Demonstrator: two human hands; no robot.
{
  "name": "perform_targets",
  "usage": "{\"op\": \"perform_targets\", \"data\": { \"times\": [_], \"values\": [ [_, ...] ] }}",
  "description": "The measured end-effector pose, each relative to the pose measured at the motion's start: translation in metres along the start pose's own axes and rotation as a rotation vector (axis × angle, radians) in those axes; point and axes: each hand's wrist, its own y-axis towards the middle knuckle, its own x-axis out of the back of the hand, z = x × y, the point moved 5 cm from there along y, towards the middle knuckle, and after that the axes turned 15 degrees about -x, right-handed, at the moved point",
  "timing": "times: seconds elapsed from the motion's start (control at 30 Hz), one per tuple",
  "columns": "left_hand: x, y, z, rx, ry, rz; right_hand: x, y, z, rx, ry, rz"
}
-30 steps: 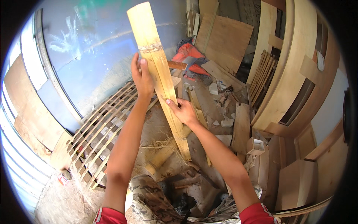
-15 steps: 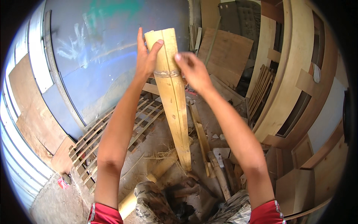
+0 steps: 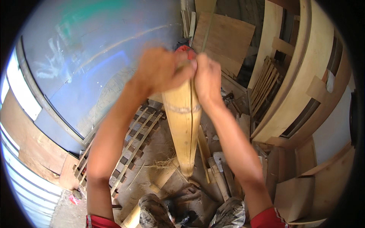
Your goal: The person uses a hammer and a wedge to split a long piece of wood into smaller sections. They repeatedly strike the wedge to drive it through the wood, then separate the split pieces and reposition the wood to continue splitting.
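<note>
Yellow, smooth-skinned bamboo [image 3: 182, 125] fills the middle of the head view, right of the slatted wooden lattice [image 3: 138, 152], its broad upper end raised and its foot down by the floor [image 3: 160, 143]. Our left hand [image 3: 159, 71] is above and right of the lattice, blurred at the bamboo's upper end; our right hand [image 3: 208, 78], farther right of the lattice, is curled by the other edge of that end. Both seem to touch it, but we cannot tell whether either one grips it. A dark split [image 3: 192, 121] runs down it through the ringed node [image 3: 179, 109]. We judge the piece stiff, fairly light for its length, slick on the skin and weak along the split, whose edges may be sharp. We do best to hold it near the node, one hand each side, fingers clear of the crack. A second bamboo length [image 3: 164, 176] lies right of the lattice's lower end.
</note>
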Motion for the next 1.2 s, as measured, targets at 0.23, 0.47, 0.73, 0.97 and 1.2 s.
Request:
{"op": "perform_targets", "data": {
  "times": [0.23, 0.47, 0.73, 0.97, 1.2],
  "values": [
    [0.048, -0.005, -0.020, -0.015, -0.360, 0.128, 0.014, -0.049, 0.034, -0.116, -0.184, 0.388],
    [0.085, -0.056, -0.032, 0.047, -0.618, 0.117, -0.023, -0.093, 0.058, -0.083, -0.563, 0.775],
    [0.098, -0.092, -0.026, 0.135, -0.386, -0.143, -0.026, -0.117, 0.077, -0.073, -0.653, 0.888],
    [0.091, -0.089, -0.053, 0.265, -0.304, -0.180, 0.021, -0.101, 0.072, -0.128, -0.577, 0.873],
    [0.094, -0.072, -0.062, 0.312, -0.353, -0.201, 0.060, -0.092, 0.062, -0.086, -0.535, 0.827]
  ]
}}
